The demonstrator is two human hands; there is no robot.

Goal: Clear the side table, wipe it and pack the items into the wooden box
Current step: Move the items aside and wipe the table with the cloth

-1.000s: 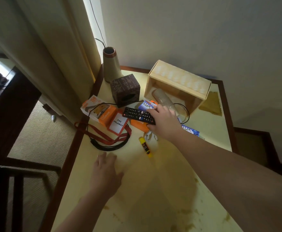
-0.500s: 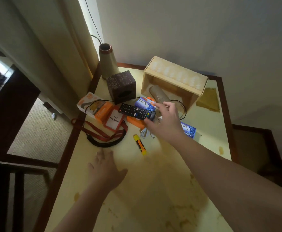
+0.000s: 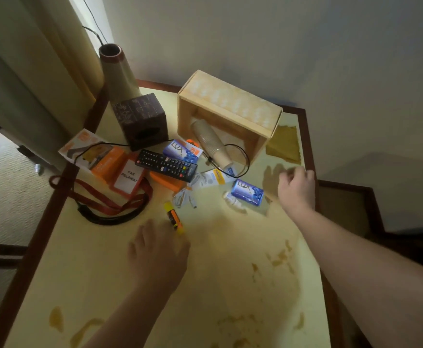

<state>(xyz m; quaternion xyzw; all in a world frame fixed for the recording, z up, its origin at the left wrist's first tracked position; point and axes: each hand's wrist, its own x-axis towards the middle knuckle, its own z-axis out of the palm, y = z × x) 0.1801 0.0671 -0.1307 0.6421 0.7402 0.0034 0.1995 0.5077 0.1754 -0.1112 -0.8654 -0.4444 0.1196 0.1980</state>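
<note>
Our right hand [image 3: 296,188] has swung away from the remote [image 3: 166,165], which we were touching a moment ago, and now hovers loosely curled and holding nothing over the bench's [image 3: 230,285] right edge, near the brown cloth [image 3: 284,144]; we judge it is reaching for that cloth to wipe. Our left hand [image 3: 159,249] rests flat with straight fingers on the bench just below the yellow marker [image 3: 173,219], probably to brace us. We see the wooden box [image 3: 230,104] lying on its side at the back, its opening facing us, with a stack of paper cups [image 3: 210,144] poking out. Two soap bars [image 3: 247,192] lie among the clutter in front.
</note>
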